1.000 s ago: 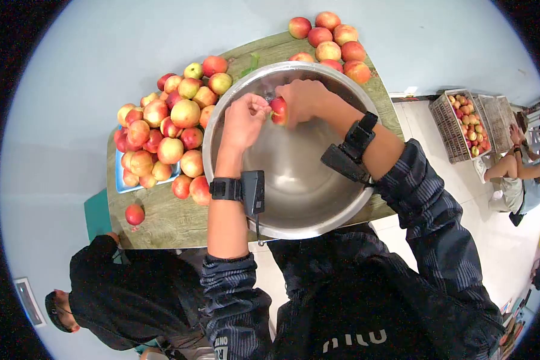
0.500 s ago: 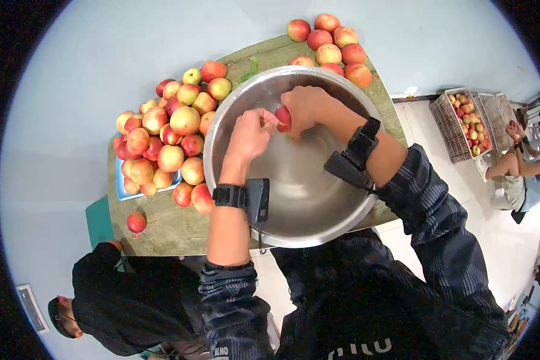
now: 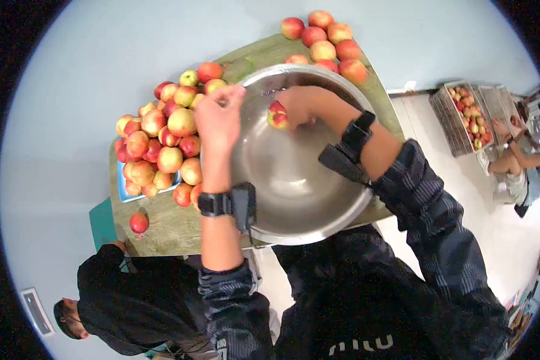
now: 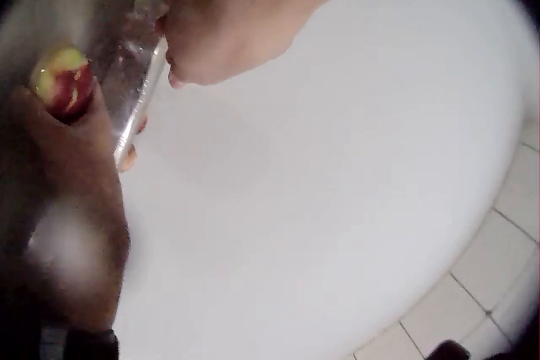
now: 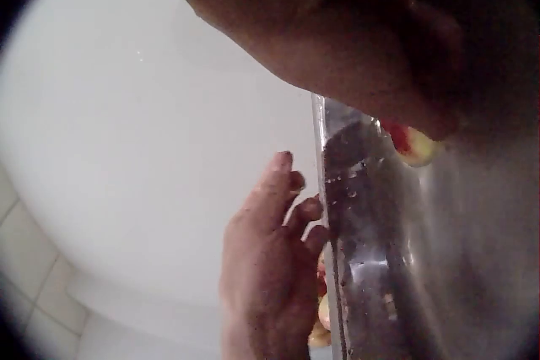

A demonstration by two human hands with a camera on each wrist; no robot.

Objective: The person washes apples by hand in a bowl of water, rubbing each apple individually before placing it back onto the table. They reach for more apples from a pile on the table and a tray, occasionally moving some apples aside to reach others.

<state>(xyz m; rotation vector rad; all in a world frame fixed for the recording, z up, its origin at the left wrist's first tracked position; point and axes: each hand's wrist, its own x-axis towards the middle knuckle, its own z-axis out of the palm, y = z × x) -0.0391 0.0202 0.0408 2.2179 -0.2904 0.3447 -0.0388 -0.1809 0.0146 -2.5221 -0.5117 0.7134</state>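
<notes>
Over the metal basin (image 3: pixel 294 162), my right hand (image 3: pixel 306 108) grips a nectarine (image 3: pixel 277 115) near the basin's far wall. Its skin is red with yellow-green patches, which also show on the nectarine (image 4: pixel 63 81) in the left wrist view. My left hand (image 3: pixel 219 120) is raised at the basin's left rim, beside the heap of nectarines (image 3: pixel 162 129). The right wrist view has this left hand (image 5: pixel 274 259) with fingers loosely bent and nothing visible between them.
The heap lies partly on a blue tray (image 3: pixel 125 189) on the wooden table (image 3: pixel 174 231). More nectarines (image 3: pixel 322 51) sit at the back right corner. A person in black (image 3: pixel 144 300) is at the left. Crates (image 3: pixel 453 129) and a seated person (image 3: pixel 516 159) are at right.
My left hand has moved away from the nectarine, to the left, up to the basin's rim. My right hand still grips the nectarine, which now shows more yellow.
</notes>
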